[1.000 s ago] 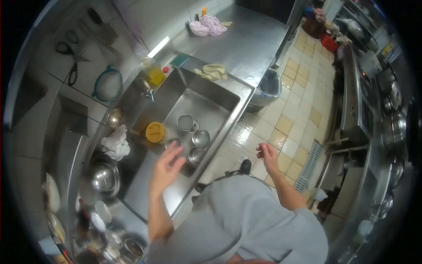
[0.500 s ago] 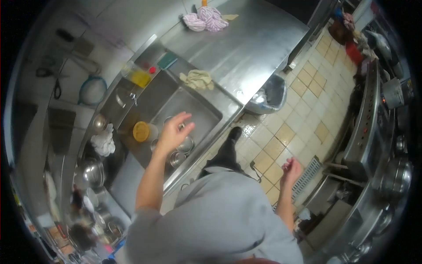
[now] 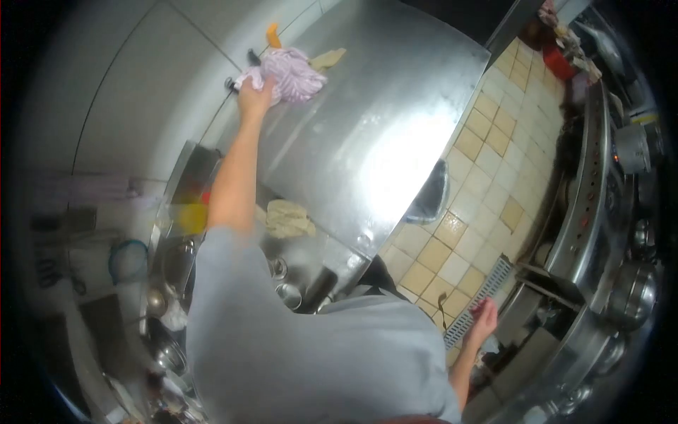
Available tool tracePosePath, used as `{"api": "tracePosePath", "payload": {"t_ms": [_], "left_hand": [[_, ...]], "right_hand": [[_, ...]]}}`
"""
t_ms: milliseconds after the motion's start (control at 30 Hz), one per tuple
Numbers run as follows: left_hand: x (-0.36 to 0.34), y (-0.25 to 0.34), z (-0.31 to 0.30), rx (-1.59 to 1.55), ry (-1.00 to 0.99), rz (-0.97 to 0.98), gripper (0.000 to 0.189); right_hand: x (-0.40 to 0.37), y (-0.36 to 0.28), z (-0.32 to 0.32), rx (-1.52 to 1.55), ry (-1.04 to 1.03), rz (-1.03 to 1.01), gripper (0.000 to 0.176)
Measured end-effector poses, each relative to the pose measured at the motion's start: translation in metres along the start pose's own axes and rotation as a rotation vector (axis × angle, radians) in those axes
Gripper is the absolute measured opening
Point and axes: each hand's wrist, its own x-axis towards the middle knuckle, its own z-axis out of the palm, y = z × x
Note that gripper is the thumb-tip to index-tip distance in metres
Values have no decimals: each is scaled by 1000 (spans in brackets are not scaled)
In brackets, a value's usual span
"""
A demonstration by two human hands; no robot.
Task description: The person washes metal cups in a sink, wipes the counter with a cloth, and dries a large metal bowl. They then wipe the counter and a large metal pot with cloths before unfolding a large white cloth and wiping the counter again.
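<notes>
At the upper left, my left hand [image 3: 256, 95] reaches over the steel counter [image 3: 353, 120] and grips the edge of a striped pink-and-white cloth [image 3: 295, 75]. The cloth lies bunched near the wall, with an orange object [image 3: 273, 35] behind it and a pale yellow cloth [image 3: 328, 59] to its right. My right hand [image 3: 484, 316] hangs over the floor at the lower right, its fingers curled and partly blurred, so whether it is open or closed cannot be made out.
Below the counter is a sink with metal cups [image 3: 288, 295] and a beige cloth [image 3: 288, 218] at its edge. A lined bin [image 3: 429, 194] stands beside the counter. Along the right runs a stove [image 3: 580, 205] with pots [image 3: 633, 295].
My left hand has moved from above the sink to the striped cloth and taken hold of it. The view has shifted toward the counter. My right hand appears slightly lower.
</notes>
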Motion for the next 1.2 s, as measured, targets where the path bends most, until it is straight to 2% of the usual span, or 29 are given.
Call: {"api": "tracePosePath", "payload": {"t_ms": [33, 67, 133, 167, 267, 300, 367, 400, 467, 533, 567, 633, 733, 767, 833, 867, 900, 933, 967, 1033, 1067, 1133, 1200], "left_hand": [[18, 3, 10, 153, 51, 15, 84], [30, 9, 21, 148, 46, 19, 84], [45, 17, 40, 460, 220, 78, 84], [49, 20, 48, 457, 216, 78, 84], [52, 26, 55, 742, 80, 192, 65], [52, 30, 52, 742, 80, 194, 65], [50, 43, 40, 23, -62, 96, 46], [47, 53, 32, 22, -62, 100, 46], [41, 77, 11, -592, 214, 116, 30], [45, 115, -18, -1205, 239, 230, 37], [38, 144, -38, -1201, 245, 235, 37], [15, 197, -67, -1537, 174, 147, 39], [26, 208, -65, -1418, 162, 212, 45], [35, 188, -55, -1006, 292, 274, 47], [-44, 263, -54, -1436, -138, -18, 44], [-86, 289, -52, -1489, -437, 180, 44], [-118, 307, -49, -1517, -718, 391, 43], [-132, 316, -36, -1539, -759, 418, 43], [-144, 319, -18, -1481, -662, 320, 43], [-171, 313, 24, -1347, -452, 120, 44], [-189, 309, 43, -1271, -407, 161, 41], [-228, 307, 71, -1207, -384, 208, 39], [-266, 321, 102, -400, -129, 1083, 25]], "right_hand": [[0, -5, 3, -9, 11, -7, 26], [1, -3, 3, -7, 18, -10, 26], [0, 1, 0, -25, 35, 51, 26], [-2, 4, -1, -27, 39, 51, 26], [-6, 6, 5, -60, 6, 20, 25], [-9, 1, 10, -61, 57, 7, 25], [-12, -5, 14, -59, 110, -5, 25], [-11, -6, 14, -56, 125, -16, 26], [-9, -17, 15, -51, 139, -31, 28], [-6, -33, 18, -129, 67, -129, 27], [-1, -33, 14, -125, 59, -129, 27], [16, -28, 4, -13, 95, -147, 27], [33, -33, 5, 2, 174, -130, 26], [38, -35, 3, -31, 179, -114, 26], [46, -42, 5, -4, 133, -154, 25], [50, -41, 1, 17, 207, -177, 25], [55, -40, -2, 17, 151, -158, 24], [66, -42, -3, 21, 75, -138, 23], [74, -53, -5, 42, 104, -148, 23], [92, -76, -15, -109, -51, -165, 22], [105, -82, -19, -98, -28, -169, 22], [137, -96, -33, -16, -161, -223, 24], [173, -109, -47, 3, -280, -294, 31]]}}
